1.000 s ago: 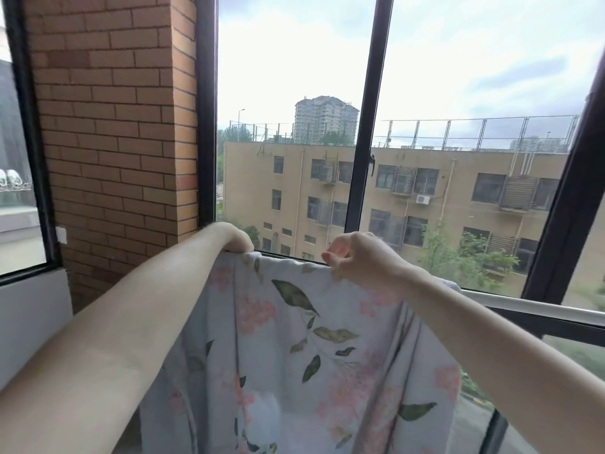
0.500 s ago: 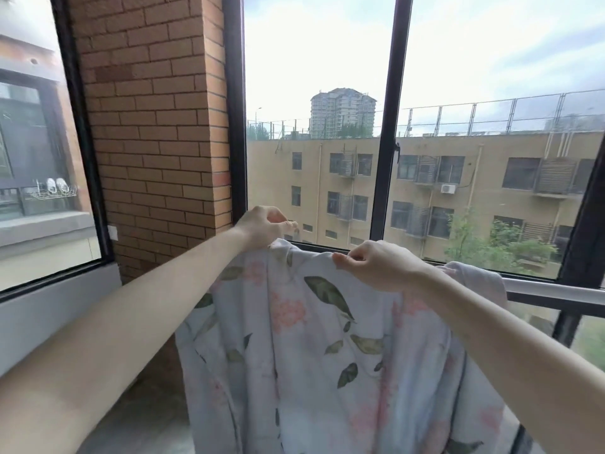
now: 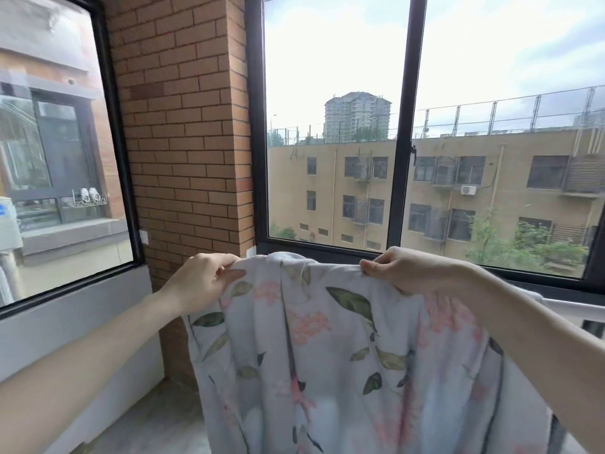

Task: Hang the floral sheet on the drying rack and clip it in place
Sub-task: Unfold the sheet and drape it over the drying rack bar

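**While both hands pinch its top edge, the sheet hangs soft and loose**

Though it looks light for its size, the floral sheet [image 3: 343, 348] is plainly a limp thing: it falls from the hands in long folds and gathers into wrinkles between them, so it will take whatever shape it is given and keep none of its own. The left hand [image 3: 203, 281] is closed on the upper edge, thumb and fingers pressing a bunch of cloth at the sheet's left corner. The right hand [image 3: 406, 270] is closed on the same edge further along, fingertips curled over the top. The hands are well apart, with a sagging span of cloth between them.

Below and between both hands the sheet drops out of view at the bottom of the picture. To the right, beyond the right wrist, a pale rail of the drying rack [image 3: 576, 311] shows, and the cloth seems to lie over it there; whether the stretch between the hands rests on a rail cannot be told, since the cloth hides it.

Judging by the drape, the cloth is thin and likely to slide off a smooth rail if more weight hangs on one side. The edge is the place to hold: pinched at two points and drawn taut, it spreads flat, whereas a grip lower down would only bunch it. No clips are in view. When clips go on, they would best bite where the cloth crosses the rail, near each hand's present hold.
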`<action>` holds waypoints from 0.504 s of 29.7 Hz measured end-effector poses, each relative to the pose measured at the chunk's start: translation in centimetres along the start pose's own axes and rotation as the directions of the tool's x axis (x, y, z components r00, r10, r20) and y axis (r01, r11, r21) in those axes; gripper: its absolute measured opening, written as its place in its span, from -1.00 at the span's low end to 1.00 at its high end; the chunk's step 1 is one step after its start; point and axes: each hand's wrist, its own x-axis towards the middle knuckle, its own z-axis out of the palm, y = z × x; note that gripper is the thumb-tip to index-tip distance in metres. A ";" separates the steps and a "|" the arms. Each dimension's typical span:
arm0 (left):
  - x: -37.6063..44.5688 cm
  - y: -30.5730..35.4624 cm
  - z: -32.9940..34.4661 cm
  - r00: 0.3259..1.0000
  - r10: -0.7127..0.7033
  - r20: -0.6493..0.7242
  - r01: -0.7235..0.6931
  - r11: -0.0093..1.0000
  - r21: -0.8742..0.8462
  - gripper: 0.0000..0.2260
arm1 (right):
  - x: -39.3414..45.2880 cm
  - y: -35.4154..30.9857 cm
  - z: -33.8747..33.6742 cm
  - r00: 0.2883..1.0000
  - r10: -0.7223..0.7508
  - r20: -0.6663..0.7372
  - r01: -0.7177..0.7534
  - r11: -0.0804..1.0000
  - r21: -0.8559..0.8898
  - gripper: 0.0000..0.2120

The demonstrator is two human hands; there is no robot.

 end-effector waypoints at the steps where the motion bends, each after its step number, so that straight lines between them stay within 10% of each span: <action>1: -0.4 0.2 -0.3 0.999 0.041 -0.003 -0.041 0.999 0.018 -0.80 | -0.3 0.1 -0.2 1.000 0.001 0.006 -0.001 1.000 -0.004 -0.49; 15: 6.9 6.0 -10.8 0.926 0.130 -0.355 -0.001 0.940 0.342 -0.80 | -3.6 -0.9 -1.8 0.972 0.077 0.223 -0.111 0.983 0.144 -0.46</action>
